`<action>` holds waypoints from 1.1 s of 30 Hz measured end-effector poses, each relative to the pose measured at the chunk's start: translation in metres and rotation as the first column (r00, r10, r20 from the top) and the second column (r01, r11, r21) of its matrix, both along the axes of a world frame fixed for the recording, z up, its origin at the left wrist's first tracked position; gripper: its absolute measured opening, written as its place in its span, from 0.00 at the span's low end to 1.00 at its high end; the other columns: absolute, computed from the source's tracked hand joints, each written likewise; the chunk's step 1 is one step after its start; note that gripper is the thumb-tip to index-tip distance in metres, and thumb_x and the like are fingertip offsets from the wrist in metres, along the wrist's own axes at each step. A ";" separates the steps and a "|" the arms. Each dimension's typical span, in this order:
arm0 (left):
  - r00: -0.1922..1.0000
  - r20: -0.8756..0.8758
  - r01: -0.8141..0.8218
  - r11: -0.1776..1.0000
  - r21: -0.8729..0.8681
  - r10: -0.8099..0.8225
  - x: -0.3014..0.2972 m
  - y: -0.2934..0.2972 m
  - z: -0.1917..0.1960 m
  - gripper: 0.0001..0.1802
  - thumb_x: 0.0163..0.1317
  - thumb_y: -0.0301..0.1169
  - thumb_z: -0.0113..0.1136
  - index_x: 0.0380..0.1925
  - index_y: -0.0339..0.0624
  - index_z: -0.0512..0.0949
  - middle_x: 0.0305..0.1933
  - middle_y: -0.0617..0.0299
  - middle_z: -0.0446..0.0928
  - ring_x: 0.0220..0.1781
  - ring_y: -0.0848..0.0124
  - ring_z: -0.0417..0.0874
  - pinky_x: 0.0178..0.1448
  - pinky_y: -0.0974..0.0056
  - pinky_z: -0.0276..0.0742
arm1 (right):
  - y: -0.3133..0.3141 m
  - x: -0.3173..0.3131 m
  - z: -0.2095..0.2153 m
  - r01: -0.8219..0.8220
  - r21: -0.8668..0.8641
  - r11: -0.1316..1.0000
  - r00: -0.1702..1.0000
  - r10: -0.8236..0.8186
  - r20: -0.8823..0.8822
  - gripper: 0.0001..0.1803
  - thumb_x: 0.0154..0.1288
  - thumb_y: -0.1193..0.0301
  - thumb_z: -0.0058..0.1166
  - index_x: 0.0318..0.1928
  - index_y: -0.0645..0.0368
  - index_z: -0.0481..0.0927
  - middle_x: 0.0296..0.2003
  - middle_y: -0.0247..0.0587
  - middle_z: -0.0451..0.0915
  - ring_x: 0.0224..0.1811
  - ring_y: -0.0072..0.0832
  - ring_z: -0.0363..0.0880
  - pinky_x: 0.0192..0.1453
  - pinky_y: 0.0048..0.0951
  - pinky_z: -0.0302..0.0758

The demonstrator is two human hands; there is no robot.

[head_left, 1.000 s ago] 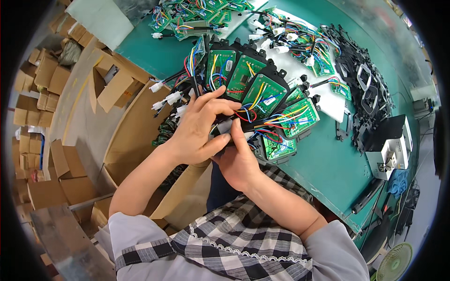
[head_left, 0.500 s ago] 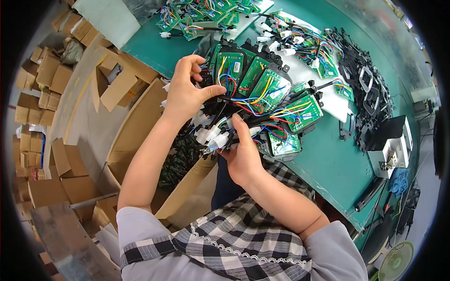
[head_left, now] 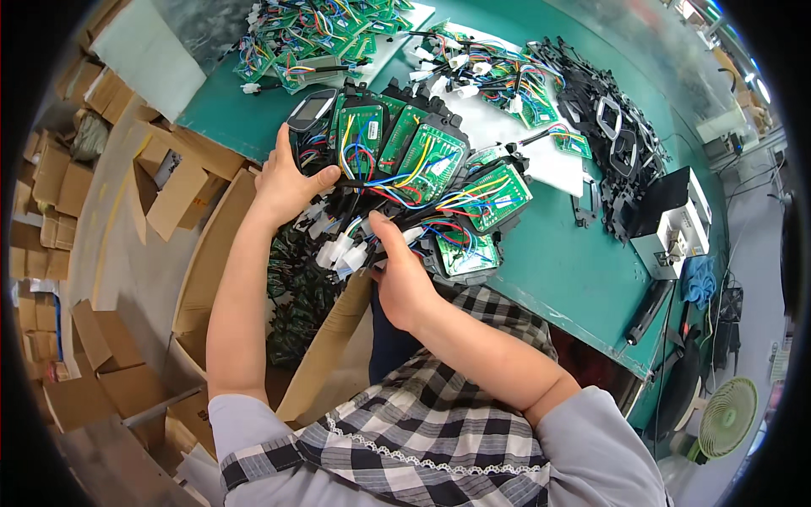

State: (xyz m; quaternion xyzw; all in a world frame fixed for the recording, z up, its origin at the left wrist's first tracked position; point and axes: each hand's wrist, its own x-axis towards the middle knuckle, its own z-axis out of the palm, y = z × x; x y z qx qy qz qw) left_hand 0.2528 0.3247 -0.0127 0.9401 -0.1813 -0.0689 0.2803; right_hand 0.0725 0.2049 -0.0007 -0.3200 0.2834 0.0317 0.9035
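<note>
Several black-framed display units with green circuit boards [head_left: 432,162] lie fanned out at the near table edge, boards up, with coloured wires trailing toward me. My right hand [head_left: 405,283] closes round their wire bundle, thumb on top, beside the white connectors [head_left: 340,253]. At the left end of the fan, my left hand [head_left: 287,188] has its thumb and index finger spread apart. Its index fingertip meets the lower edge of a display unit [head_left: 312,110] tilted screen up. The thumb tip is near the wires of the leftmost board; the other fingers are partly hidden.
A large open carton [head_left: 325,351] of dark units stands below my hands. On the green table [head_left: 549,279] are piled wired boards [head_left: 325,38], black frames [head_left: 604,127] and a white-and-black box device [head_left: 680,224]. A green fan [head_left: 728,418] stands lower right.
My left hand has spread its fingers and shifted slightly left of the boards. The leftmost display unit now shows its screen. My right hand stays on the wires; the whole view has shifted.
</note>
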 end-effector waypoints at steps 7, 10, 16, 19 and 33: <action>0.998 -0.065 0.006 0.999 0.037 -0.003 -0.013 0.002 0.006 0.68 0.43 0.67 0.66 0.72 0.38 0.42 0.67 0.32 0.58 0.70 0.40 0.60 0.71 0.45 0.56 | 0.002 0.012 -0.009 0.067 -0.102 0.993 0.998 -0.065 0.016 0.24 0.64 0.51 0.53 0.57 0.43 0.71 0.52 0.25 0.76 0.57 0.23 0.71 0.62 0.37 0.58; 0.993 -0.114 0.021 0.998 -0.065 -0.028 -0.014 0.003 -0.006 0.69 0.42 0.67 0.67 0.72 0.36 0.42 0.67 0.32 0.58 0.70 0.41 0.60 0.72 0.47 0.57 | -0.005 0.017 -0.028 0.037 -0.102 0.994 0.998 -0.032 0.045 0.23 0.64 0.50 0.53 0.56 0.44 0.72 0.53 0.25 0.76 0.57 0.23 0.71 0.62 0.37 0.58; 0.976 -0.198 0.030 0.953 -0.302 -0.094 -0.014 0.007 -0.004 0.70 0.42 0.57 0.75 0.71 0.29 0.40 0.70 0.36 0.57 0.72 0.51 0.61 0.73 0.56 0.57 | -0.004 0.015 -0.026 0.025 -0.125 0.992 0.997 -0.016 0.070 0.24 0.63 0.51 0.55 0.56 0.44 0.72 0.53 0.24 0.75 0.57 0.23 0.71 0.62 0.36 0.59; 0.953 -0.289 -0.037 0.913 -0.406 -0.090 -0.029 0.003 0.009 0.66 0.46 0.51 0.74 0.71 0.30 0.39 0.68 0.40 0.61 0.70 0.56 0.64 0.72 0.58 0.58 | -0.006 0.015 -0.038 0.000 -0.075 0.997 0.979 0.016 0.203 0.27 0.63 0.50 0.55 0.60 0.44 0.71 0.55 0.23 0.74 0.57 0.22 0.69 0.63 0.34 0.58; 0.922 -0.384 -0.312 0.670 -0.674 0.043 -0.099 0.003 0.008 0.47 0.61 0.26 0.60 0.74 0.45 0.43 0.69 0.53 0.62 0.69 0.65 0.64 0.72 0.62 0.57 | -0.007 0.007 -0.024 -0.054 -0.189 0.980 0.956 0.106 0.273 0.20 0.68 0.57 0.54 0.50 0.59 0.79 0.47 0.33 0.79 0.46 0.22 0.75 0.55 0.27 0.71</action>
